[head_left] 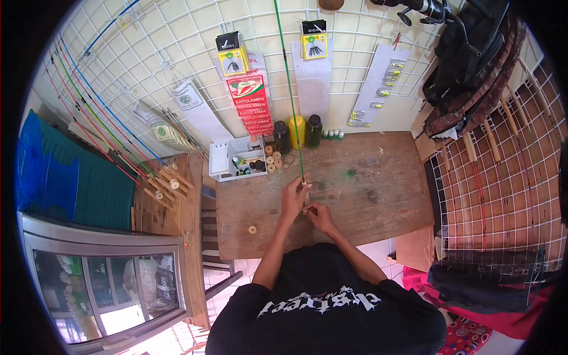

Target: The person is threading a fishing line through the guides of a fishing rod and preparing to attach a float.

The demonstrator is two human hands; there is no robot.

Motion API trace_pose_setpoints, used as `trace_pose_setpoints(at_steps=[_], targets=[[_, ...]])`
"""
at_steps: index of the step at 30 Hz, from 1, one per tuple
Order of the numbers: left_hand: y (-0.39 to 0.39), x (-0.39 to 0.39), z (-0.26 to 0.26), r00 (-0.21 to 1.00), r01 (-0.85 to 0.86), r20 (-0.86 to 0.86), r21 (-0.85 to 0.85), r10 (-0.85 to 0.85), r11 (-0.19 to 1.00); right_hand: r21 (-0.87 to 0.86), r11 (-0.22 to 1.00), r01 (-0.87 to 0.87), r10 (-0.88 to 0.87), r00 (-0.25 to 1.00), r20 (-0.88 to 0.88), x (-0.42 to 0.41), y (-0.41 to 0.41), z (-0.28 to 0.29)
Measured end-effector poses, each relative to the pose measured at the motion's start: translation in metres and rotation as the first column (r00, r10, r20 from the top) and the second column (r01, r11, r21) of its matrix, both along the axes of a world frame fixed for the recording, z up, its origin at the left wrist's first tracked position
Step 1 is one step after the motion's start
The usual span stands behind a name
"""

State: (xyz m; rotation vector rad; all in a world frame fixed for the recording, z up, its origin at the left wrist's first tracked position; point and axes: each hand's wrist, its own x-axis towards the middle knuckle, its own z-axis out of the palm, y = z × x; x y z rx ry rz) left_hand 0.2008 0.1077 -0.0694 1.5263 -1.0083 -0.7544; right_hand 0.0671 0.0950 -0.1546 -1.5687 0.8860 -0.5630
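Observation:
A slim green fishing rod rises from the workbench toward the wall, its pale wooden handle at the near end. My left hand wraps around the upper part of that handle, where the green blank enters it. Close to the handle's lower end is my right hand, thumb and forefinger drawn together. Whether those fingertips grip anything is too small to make out. A round wooden spool lies on the bench to the left of my forearms.
The wooden workbench carries a white divided organizer, several wooden spools, dark bottles, a yellow bottle and small green-capped bottles. Fishing rods lean at left; others hang on the right wire grid.

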Motion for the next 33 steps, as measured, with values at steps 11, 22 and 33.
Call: trace_pose_setpoints(at_steps=[11, 22, 33], targets=[[0.026, -0.006, -0.039, 0.998, -0.035, 0.054, -0.052, 0.038, 0.998, 0.017, 0.999, 0.039, -0.038, 0.996, -0.075, 0.001, 0.004, 0.005], [0.025, -0.009, -0.045, 0.998, -0.048, -0.053, -0.038, 0.045, 0.998, 0.005, 0.999, 0.034, -0.033, 0.99, -0.136, 0.001, 0.006, 0.006], [0.029, -0.019, -0.038, 0.999, -0.008, 0.035, -0.071, 0.011, 0.997, -0.059, 0.998, 0.027, -0.037, 0.982, -0.186, -0.003, 0.005, 0.001]])
